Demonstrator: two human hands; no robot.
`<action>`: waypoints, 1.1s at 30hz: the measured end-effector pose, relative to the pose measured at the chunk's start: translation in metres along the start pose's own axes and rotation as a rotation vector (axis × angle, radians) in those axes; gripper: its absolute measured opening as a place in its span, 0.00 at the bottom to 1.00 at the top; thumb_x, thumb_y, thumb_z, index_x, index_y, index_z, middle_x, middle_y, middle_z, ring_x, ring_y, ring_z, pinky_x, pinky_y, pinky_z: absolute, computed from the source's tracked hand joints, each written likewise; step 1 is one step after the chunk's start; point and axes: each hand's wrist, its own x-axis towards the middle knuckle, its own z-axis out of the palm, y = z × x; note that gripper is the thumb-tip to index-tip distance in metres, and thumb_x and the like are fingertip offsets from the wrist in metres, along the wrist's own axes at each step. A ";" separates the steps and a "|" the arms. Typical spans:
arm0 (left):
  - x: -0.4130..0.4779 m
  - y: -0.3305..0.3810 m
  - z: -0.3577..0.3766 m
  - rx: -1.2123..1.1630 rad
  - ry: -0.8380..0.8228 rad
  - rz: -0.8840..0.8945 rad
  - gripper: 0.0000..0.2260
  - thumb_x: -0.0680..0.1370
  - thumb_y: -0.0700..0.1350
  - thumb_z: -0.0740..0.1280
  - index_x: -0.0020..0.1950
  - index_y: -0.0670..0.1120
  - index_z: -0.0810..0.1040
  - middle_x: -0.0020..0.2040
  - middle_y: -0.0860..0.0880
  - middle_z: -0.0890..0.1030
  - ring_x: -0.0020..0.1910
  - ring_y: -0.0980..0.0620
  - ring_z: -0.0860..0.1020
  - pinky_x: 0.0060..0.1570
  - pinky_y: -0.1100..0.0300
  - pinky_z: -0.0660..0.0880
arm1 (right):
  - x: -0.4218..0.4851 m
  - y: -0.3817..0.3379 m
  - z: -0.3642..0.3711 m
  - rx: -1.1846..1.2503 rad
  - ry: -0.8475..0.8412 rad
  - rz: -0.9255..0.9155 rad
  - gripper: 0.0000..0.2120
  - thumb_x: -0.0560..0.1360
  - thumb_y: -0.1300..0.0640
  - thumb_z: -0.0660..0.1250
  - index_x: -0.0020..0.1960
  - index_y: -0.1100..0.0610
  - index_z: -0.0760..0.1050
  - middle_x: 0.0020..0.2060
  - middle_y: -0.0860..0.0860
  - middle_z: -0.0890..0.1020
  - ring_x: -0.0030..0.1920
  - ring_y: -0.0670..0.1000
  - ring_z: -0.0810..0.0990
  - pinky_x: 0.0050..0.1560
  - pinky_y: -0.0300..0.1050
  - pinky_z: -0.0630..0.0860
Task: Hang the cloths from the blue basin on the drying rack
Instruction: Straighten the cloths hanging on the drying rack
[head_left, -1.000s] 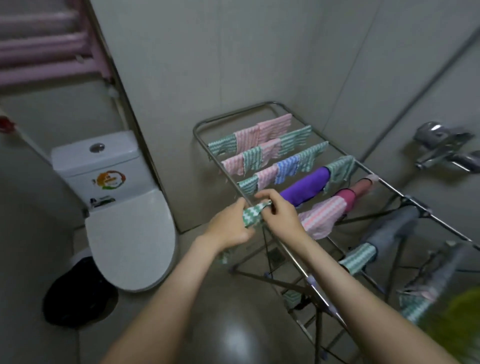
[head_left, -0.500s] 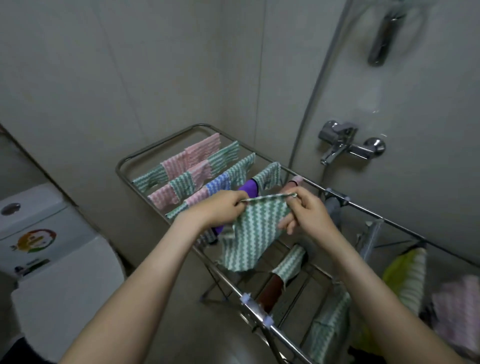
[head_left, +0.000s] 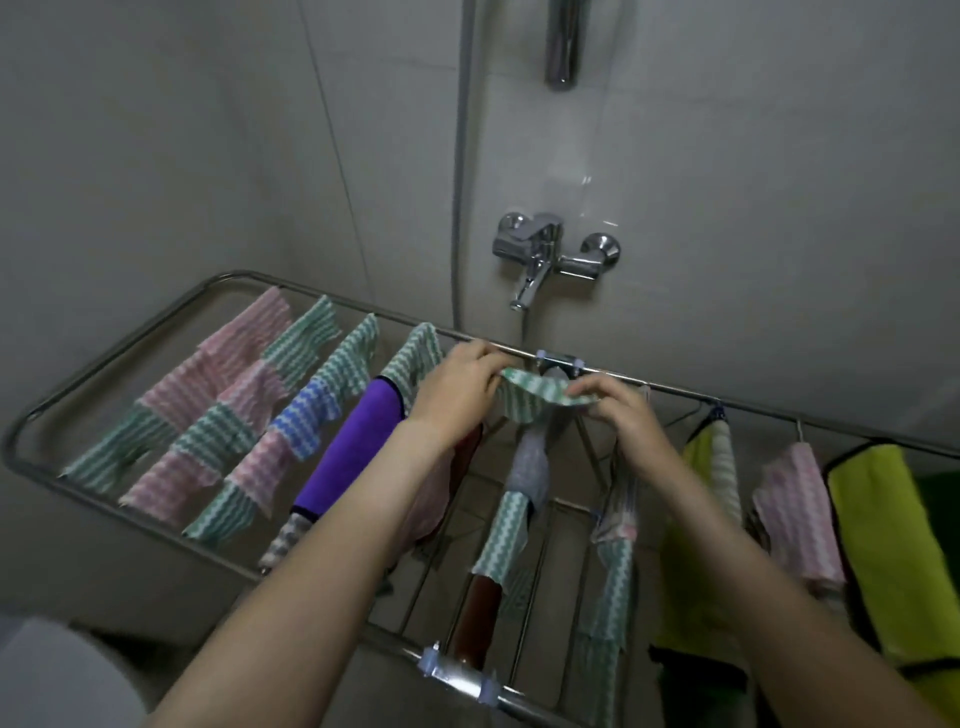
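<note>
A green-and-white zigzag cloth (head_left: 530, 397) is stretched between both hands over the far side of the metal drying rack (head_left: 130, 325). My left hand (head_left: 460, 387) pinches its left corner near the far rail. My right hand (head_left: 615, 413) pinches its right edge. The cloth hangs just above a rod that carries a grey cloth (head_left: 530, 467). Several pink, green and blue striped cloths (head_left: 244, 410) and a purple cloth (head_left: 353, 449) hang on the left rods. The blue basin is out of view.
A chrome tap (head_left: 550, 252) and a shower hose (head_left: 462, 156) sit on the tiled wall behind the rack. Yellow-green cloths (head_left: 883, 525) and a pink striped cloth (head_left: 797, 514) hang on the right. The white toilet lid edge (head_left: 47, 670) shows bottom left.
The view swung right from the toilet to the tap wall. My hands spread the green zigzag cloth open, then carried it to the rack's far rail, where it now lies folded flatter.
</note>
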 end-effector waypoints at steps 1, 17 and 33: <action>-0.008 -0.005 0.014 0.018 -0.059 0.055 0.13 0.77 0.43 0.60 0.55 0.44 0.81 0.53 0.43 0.79 0.58 0.41 0.74 0.58 0.49 0.72 | -0.004 0.010 0.003 -0.009 -0.006 0.077 0.10 0.67 0.61 0.58 0.45 0.61 0.75 0.45 0.52 0.78 0.50 0.47 0.74 0.46 0.32 0.70; -0.060 -0.042 0.091 0.165 -0.841 0.197 0.11 0.78 0.46 0.61 0.58 0.46 0.78 0.59 0.46 0.76 0.59 0.45 0.72 0.58 0.55 0.69 | -0.038 0.096 0.045 -0.541 -0.304 0.526 0.14 0.80 0.53 0.58 0.41 0.62 0.70 0.38 0.56 0.71 0.38 0.53 0.71 0.41 0.46 0.66; -0.040 -0.024 0.109 -0.543 -0.583 -0.619 0.12 0.82 0.46 0.55 0.52 0.42 0.76 0.52 0.38 0.81 0.47 0.41 0.80 0.52 0.50 0.77 | -0.012 0.104 0.040 -0.220 0.102 0.687 0.14 0.79 0.55 0.61 0.62 0.60 0.67 0.55 0.59 0.77 0.42 0.52 0.77 0.42 0.48 0.77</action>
